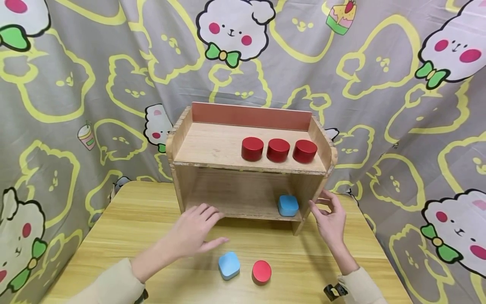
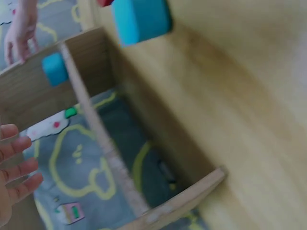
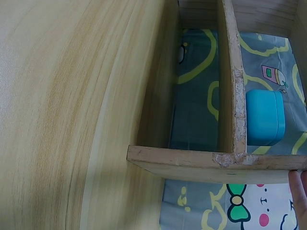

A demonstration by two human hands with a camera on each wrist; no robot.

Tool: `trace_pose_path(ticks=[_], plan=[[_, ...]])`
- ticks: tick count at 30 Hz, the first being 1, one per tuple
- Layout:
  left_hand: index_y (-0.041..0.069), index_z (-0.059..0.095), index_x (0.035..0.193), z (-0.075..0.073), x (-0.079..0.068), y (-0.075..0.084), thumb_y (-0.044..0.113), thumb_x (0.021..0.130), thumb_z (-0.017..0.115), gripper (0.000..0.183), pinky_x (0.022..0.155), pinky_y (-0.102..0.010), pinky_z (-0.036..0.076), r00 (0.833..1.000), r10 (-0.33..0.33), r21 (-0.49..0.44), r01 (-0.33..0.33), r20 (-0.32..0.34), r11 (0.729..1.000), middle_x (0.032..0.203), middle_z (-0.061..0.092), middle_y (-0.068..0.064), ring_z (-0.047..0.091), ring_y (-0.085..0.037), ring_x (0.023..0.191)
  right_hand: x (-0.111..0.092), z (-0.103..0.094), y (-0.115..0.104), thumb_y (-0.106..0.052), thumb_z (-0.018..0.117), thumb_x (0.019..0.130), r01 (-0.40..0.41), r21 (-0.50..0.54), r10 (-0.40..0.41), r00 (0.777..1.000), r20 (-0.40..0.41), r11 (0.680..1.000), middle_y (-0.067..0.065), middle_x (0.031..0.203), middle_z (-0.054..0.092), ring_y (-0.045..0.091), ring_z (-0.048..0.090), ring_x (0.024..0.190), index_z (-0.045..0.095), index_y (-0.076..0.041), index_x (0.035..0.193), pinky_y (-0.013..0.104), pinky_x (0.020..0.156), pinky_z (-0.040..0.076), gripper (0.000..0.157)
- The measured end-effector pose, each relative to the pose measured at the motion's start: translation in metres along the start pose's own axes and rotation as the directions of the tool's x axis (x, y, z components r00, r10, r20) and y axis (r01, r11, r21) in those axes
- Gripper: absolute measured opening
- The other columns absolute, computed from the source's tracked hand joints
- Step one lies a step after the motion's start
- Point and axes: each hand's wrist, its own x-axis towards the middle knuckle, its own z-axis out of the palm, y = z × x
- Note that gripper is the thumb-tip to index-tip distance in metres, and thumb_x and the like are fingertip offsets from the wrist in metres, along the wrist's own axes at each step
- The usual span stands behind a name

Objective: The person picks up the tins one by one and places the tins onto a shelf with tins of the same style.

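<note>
A small wooden shelf (image 1: pixel 247 167) stands on the table. Three red round tins (image 1: pixel 278 150) are lined up on its upper board, towards the right. On the lower board, near the right side panel, sits a blue rounded-square tin (image 1: pixel 288 205). My right hand (image 1: pixel 331 217) touches the outside of that panel with its fingertips (image 3: pixel 296 191). In front of the shelf's left part, my left hand (image 1: pixel 197 232) hovers with fingers (image 2: pixel 21 167) spread and nothing held. Nearer me on the table lie another blue tin (image 1: pixel 229 265) and another red tin (image 1: pixel 261 272).
The wooden table (image 1: pixel 152 219) carries everything. A grey curtain (image 1: pixel 114 76) with cartoon dogs hangs behind and on both sides. The shelf's side panels rise above its upper board, and a reddish back strip (image 1: pixel 250 116) closes the top rear.
</note>
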Motion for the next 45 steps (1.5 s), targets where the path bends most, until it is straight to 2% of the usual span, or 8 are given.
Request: trace_pose_path(ticks=[5, 10, 14, 18, 23, 31, 38, 45], plan=[[0.015, 0.071, 0.120, 0.013, -0.017, 0.011, 0.071, 0.094, 0.060, 0.062, 0.082, -0.034, 0.062, 0.994, -0.036, -0.015, 0.038, 0.100, 0.999, 0.108, 0.072, 0.002, 0.068, -0.016, 0.097, 0.000, 0.000, 0.000, 0.015, 0.076, 0.084, 0.002, 0.017, -0.002, 1.000, 0.002, 1.000, -0.018, 0.104, 0.068, -0.006, 0.068, 0.086, 0.067, 0.007, 0.127, 0.008, 0.063, 0.055, 0.044], [0.015, 0.071, 0.120, 0.025, -0.034, 0.023, 0.070, 0.094, 0.063, 0.062, 0.086, -0.034, 0.062, 0.976, -0.089, -0.051, 0.101, 0.198, 0.994, 0.111, 0.073, 0.003, 0.067, -0.016, 0.101, 0.000, 0.000, 0.002, 0.015, 0.075, 0.085, 0.009, 0.015, -0.009, 1.000, 0.009, 1.000, -0.018, 0.105, 0.068, -0.006, 0.069, 0.087, 0.067, 0.006, 0.127, 0.009, 0.063, 0.056, 0.043], [0.014, 0.071, 0.121, 0.034, -0.045, 0.031, 0.069, 0.094, 0.064, 0.062, 0.088, -0.034, 0.062, 0.963, -0.107, -0.072, 0.128, 0.247, 0.989, 0.111, 0.073, 0.003, 0.068, -0.016, 0.103, 0.000, 0.000, 0.002, 0.015, 0.075, 0.085, 0.013, 0.018, -0.013, 1.000, 0.007, 1.000, -0.018, 0.104, 0.069, -0.006, 0.069, 0.087, 0.067, 0.006, 0.126, 0.009, 0.063, 0.056, 0.043], [0.013, 0.070, 0.124, 0.039, -0.055, 0.039, 0.068, 0.094, 0.064, 0.063, 0.089, -0.035, 0.063, 0.941, -0.124, -0.103, 0.164, 0.314, 0.981, 0.114, 0.073, 0.001, 0.070, -0.017, 0.105, -0.001, 0.000, 0.002, 0.015, 0.075, 0.086, 0.017, 0.014, -0.017, 1.000, 0.010, 1.000, -0.018, 0.104, 0.069, -0.007, 0.069, 0.087, 0.067, 0.005, 0.126, 0.009, 0.063, 0.056, 0.043], [0.013, 0.070, 0.127, 0.045, -0.067, 0.045, 0.072, 0.096, 0.058, 0.067, 0.084, -0.040, 0.063, 0.912, -0.153, -0.114, 0.211, 0.382, 0.971, 0.117, 0.074, 0.000, 0.070, -0.019, 0.106, -0.001, -0.001, 0.003, 0.015, 0.075, 0.086, 0.022, 0.008, -0.022, 1.000, 0.012, 1.000, -0.018, 0.105, 0.069, -0.006, 0.069, 0.087, 0.067, 0.005, 0.127, 0.009, 0.063, 0.056, 0.043], [0.013, 0.069, 0.130, 0.060, -0.081, 0.051, 0.079, 0.096, 0.048, 0.076, 0.087, -0.045, 0.063, 0.869, -0.192, -0.089, 0.259, 0.456, 0.962, 0.120, 0.074, -0.001, 0.070, -0.021, 0.109, 0.000, -0.001, 0.002, 0.015, 0.075, 0.085, 0.020, 0.002, -0.021, 1.000, 0.010, 1.000, -0.021, 0.104, 0.069, -0.007, 0.068, 0.088, 0.066, 0.008, 0.126, 0.009, 0.064, 0.056, 0.043], [0.014, 0.070, 0.124, 0.067, -0.088, 0.057, 0.081, 0.094, 0.050, 0.077, 0.079, -0.038, 0.062, 0.866, -0.202, -0.085, 0.269, 0.457, 0.960, 0.114, 0.074, 0.000, 0.068, -0.019, 0.101, 0.000, -0.001, 0.001, 0.015, 0.076, 0.085, 0.010, 0.004, -0.010, 1.000, 0.012, 1.000, -0.021, 0.105, 0.069, -0.007, 0.068, 0.088, 0.066, 0.006, 0.127, 0.009, 0.064, 0.056, 0.044], [0.014, 0.070, 0.123, 0.071, -0.092, 0.060, 0.083, 0.093, 0.050, 0.078, 0.077, -0.038, 0.061, 0.848, -0.211, -0.088, 0.287, 0.487, 0.954, 0.113, 0.073, 0.000, 0.067, -0.018, 0.099, 0.000, 0.000, -0.001, 0.015, 0.077, 0.084, 0.014, 0.003, -0.014, 1.000, 0.007, 1.000, -0.020, 0.104, 0.068, -0.006, 0.068, 0.087, 0.067, 0.006, 0.127, 0.008, 0.064, 0.055, 0.044]])
